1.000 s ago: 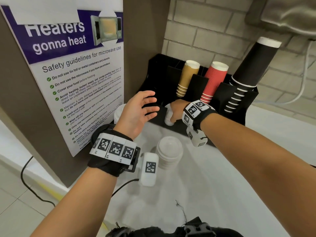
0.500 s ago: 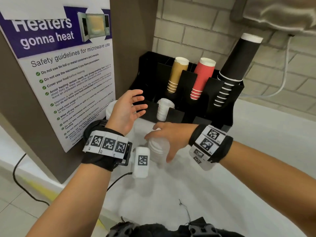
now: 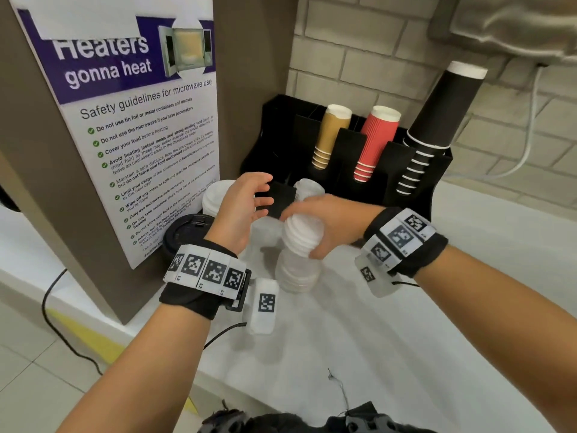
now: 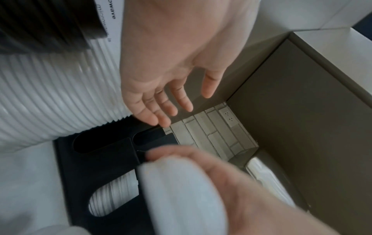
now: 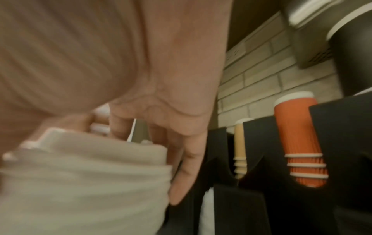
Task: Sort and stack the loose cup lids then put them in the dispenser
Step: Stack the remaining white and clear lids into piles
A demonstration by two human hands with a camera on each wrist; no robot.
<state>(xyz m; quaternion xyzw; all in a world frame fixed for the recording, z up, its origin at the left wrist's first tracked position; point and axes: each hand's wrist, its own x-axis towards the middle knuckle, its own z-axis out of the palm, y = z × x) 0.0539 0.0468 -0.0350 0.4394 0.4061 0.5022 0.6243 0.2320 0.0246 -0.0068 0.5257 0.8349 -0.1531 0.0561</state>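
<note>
Your right hand [image 3: 327, 225] is wrapped around the upper part of a tall stack of white plastic cup lids [image 3: 301, 251]; the bottom of that stack looks to be on or just over the white countertop [image 3: 406, 323], can't tell which. Your left hand [image 3: 242, 210] holds nothing, fingers spread and relaxed, hovering just left of the stack and in front of the black plastic cup-and-lid dispenser [image 3: 415, 170].

Progress, as a judgement: partway. One front slot of the dispenser already has a short stack of white lids [image 3: 307, 189] in it; the left wrist view shows ribbed lids through a slot window, with two slots beside it dark, apparently empty. The stack you're holding is stacked but not yet in. Another stack of white lids [image 3: 215, 195] stands near the poster, behind your left hand, and a black plastic lid [image 3: 184, 232] lies on the counter just below it, so the black one looks unsorted.

Left to do: slot the held stack, then the far white stack, then the black lid. Back slots hold the tan paper cups [image 3: 331, 135], red ribbed paper cups [image 3: 374, 142] and black paper cups [image 3: 437, 120]; leave those.
</note>
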